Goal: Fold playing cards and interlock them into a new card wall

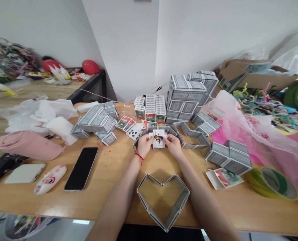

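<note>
My left hand (145,144) and my right hand (173,144) are both closed on a small stack of playing cards (159,140), face up with a joker on top, held over the wooden table (108,174). A red string is tied round my left wrist. Between my forearms, near the front edge, stands a heart-shaped frame (163,201) made of folded cards. Just behind my hands lie more folded-card frames (189,135) and loose cards (135,133).
Stacks of card boxes (189,95) and small decks (150,108) stand at the back. A black phone (81,168), a white power bank (24,173) and a pink pig-shaped item (50,179) lie left. A pink plastic bag (254,134) and tape roll (274,182) sit right.
</note>
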Motion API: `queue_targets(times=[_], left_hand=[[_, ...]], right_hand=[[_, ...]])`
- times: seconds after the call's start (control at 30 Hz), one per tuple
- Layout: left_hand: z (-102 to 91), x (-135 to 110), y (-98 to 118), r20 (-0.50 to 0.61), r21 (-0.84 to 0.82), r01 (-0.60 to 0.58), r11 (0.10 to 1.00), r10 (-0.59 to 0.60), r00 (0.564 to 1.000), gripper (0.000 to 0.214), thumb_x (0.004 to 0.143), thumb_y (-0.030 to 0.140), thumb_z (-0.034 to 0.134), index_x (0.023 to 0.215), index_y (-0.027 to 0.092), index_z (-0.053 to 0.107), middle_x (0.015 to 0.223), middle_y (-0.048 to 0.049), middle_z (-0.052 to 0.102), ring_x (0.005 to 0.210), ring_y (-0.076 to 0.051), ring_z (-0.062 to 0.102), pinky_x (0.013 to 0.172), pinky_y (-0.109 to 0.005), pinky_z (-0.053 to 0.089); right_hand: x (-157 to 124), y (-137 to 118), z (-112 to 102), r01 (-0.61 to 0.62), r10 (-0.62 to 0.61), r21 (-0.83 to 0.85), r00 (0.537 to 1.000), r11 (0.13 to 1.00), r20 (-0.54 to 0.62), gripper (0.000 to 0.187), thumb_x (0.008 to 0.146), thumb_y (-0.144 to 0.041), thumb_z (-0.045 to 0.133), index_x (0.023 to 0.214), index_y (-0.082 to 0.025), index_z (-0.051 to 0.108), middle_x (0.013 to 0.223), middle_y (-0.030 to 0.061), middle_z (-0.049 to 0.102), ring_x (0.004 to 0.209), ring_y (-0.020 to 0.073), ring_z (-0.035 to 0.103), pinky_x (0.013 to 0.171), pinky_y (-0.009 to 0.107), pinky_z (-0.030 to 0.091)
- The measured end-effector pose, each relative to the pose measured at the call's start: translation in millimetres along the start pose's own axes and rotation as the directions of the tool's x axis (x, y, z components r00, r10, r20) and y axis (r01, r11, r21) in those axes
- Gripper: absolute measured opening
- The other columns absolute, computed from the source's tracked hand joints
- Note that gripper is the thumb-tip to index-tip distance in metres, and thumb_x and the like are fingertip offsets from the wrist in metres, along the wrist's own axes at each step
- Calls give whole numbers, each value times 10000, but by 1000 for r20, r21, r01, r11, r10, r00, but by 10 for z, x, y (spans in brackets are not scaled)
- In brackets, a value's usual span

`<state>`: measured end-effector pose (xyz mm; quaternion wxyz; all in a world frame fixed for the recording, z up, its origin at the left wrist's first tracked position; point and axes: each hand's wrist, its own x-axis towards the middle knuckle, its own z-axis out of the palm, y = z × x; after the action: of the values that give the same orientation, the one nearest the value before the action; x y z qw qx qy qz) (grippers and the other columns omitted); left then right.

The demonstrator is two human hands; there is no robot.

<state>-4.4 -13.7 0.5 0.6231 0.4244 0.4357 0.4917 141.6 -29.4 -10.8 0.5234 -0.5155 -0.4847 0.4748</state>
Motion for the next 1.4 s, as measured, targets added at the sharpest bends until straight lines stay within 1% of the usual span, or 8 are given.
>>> queue_targets(times=[0.1,0.27,0.37,0.57,0.73,1.0,1.2,1.4], left_hand=[[-10,-8,15,23,-29,25,999,-24,999,352,597,342,690,863,116,643,766,-50,678,698,-184,627,657,-315,500],[-62,-16,64,132,-109,105,988,-91,987,392,623,365,669,917,109,631,857,-81,672,786,-203,625,664,-317,508],[-87,-9,73,159,-151,128,980,-104,982,391,628,353,670,931,109,628,884,-89,668,821,-208,621,681,-318,510],[-93,5,53,160,-148,140,979,-116,980,344,648,331,661,916,118,634,893,-83,666,821,-198,622,683,-312,512],[-69,-2,73,136,-136,151,979,-132,982,337,616,318,679,883,116,640,828,-66,673,795,-199,626,679,-322,513],[-52,7,58,110,-98,144,985,-133,985,328,616,317,668,872,113,641,789,-57,675,767,-202,630,682,-341,508],[-64,16,37,105,-62,135,989,-128,986,332,627,330,658,874,109,640,777,-56,673,734,-201,629,653,-332,507],[-56,4,43,105,-72,119,990,-111,988,323,633,323,655,879,115,640,751,-41,671,719,-187,623,643,-313,503]], right_hand=[[8,3,4,12,-12,-4,1000,1000,-17,359,626,-531,611,634,-192,492,520,-14,531,461,114,469,428,238,389],[12,-9,3,32,-33,-17,999,999,-43,357,633,-528,609,624,-196,478,499,-20,518,445,108,452,422,234,373],[16,-8,2,24,-25,-20,998,1000,-52,357,637,-528,606,632,-195,477,501,-15,526,444,108,451,412,233,366],[34,17,4,4,-6,-27,998,1000,-56,361,633,-532,608,626,-201,463,505,-18,520,438,105,435,409,231,348],[40,34,16,4,-4,1,998,1000,-66,355,631,-516,619,624,-207,444,500,-26,506,432,103,420,406,232,336],[35,11,31,15,-15,2,999,1000,-48,328,643,-495,616,663,-204,467,533,-21,529,452,112,447,417,238,363],[30,-3,30,12,-12,-7,999,1000,-51,360,622,-522,622,685,-194,488,561,-9,560,477,123,485,443,246,400],[30,9,19,-4,4,1,999,1000,-42,371,612,-527,632,694,-192,496,577,-8,574,489,128,501,459,250,409]])
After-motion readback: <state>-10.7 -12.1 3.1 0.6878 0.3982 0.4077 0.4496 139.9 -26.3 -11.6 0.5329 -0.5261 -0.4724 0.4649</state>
